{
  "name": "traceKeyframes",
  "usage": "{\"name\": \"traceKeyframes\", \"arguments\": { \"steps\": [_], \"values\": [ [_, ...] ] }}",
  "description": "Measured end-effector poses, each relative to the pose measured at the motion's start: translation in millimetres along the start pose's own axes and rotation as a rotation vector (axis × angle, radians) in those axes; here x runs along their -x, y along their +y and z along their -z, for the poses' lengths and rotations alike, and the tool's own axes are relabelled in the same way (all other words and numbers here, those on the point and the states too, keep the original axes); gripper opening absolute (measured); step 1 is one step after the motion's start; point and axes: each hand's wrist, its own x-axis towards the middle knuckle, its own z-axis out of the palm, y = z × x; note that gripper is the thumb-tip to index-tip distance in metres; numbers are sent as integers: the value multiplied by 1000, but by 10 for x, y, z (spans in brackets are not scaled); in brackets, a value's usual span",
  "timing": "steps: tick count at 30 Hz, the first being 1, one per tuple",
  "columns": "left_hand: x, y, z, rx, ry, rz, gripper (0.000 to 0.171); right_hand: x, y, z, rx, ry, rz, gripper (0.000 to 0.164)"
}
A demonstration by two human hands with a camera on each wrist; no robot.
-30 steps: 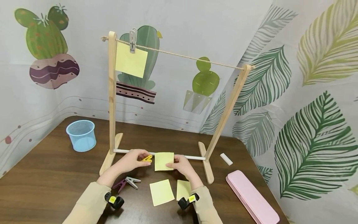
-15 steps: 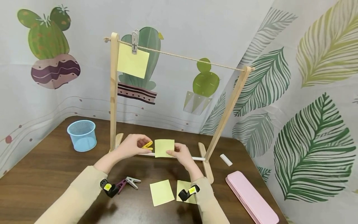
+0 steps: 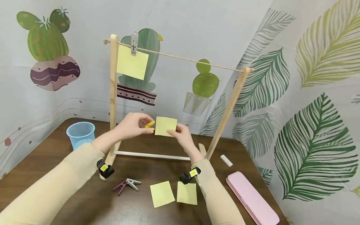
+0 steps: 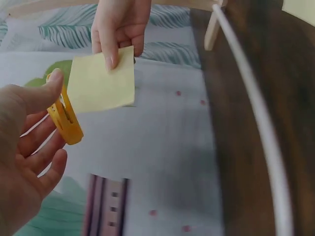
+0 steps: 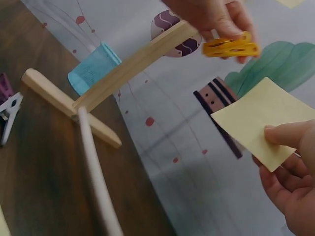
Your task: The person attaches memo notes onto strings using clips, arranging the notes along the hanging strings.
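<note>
Between thumb and fingers my left hand pinches a yellow clothespin, seen in the left wrist view with its handles squeezed. My right hand holds a yellow sticky note by its lower right corner, thumb in front. Both hands are raised over the table, below the rope of a wooden rack, and the clothespin is close to the note's left edge. On the rope's left part, a grey clothespin holds another yellow sticky note.
Two yellow sticky notes lie on the table, with a purple clothespin and a white clothespin to their left. A blue mesh basket stands back left. A pink case and a white block lie right.
Both hands have risen from near the table toward the rope, carrying the yellow clothespin and the sticky note. The things on the table have stayed put.
</note>
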Motion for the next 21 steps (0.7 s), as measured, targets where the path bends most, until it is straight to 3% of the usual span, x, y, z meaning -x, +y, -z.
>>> {"name": "traceKeyframes", "arguments": {
  "steps": [8,16,21],
  "values": [
    [-334,406,402,-106,61,-139,40,-301,-417,-12,-106,76,61,28],
    [-580,798,754,-24,169,-145,37,-557,-867,10,-116,92,97,32],
    [-736,968,943,-8,193,-129,37,-671,-1079,28,-151,103,131,34]
  ]
}}
